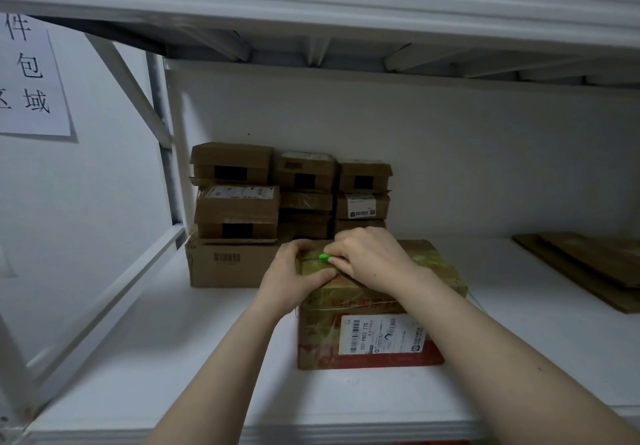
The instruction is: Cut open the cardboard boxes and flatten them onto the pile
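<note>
Nearest on the white shelf (173,358), the taped box (374,306) is sitting upright with its shipping label (382,334) facing the person, and it is looking fully sealed, so whatever it is holding is staying out of sight. The left hand (294,271) is steadying the box's top left corner, its grip curling over the far edge with the thumb lying across the lid. Touching it, the right hand (370,257) is pinching a small green cutter (325,256) in a tight grip, its tip pointing at the tape on top. The cutting step seems to be just starting; the next move is likely calling for a steady draw along the taped seam, with the left thumb lying close to the blade's path. Behind, stacked boxes (239,202) are standing closed against the wall, contents hidden. Far right, the pile (595,264) of flattened cardboard is waiting, well apart.
</note>
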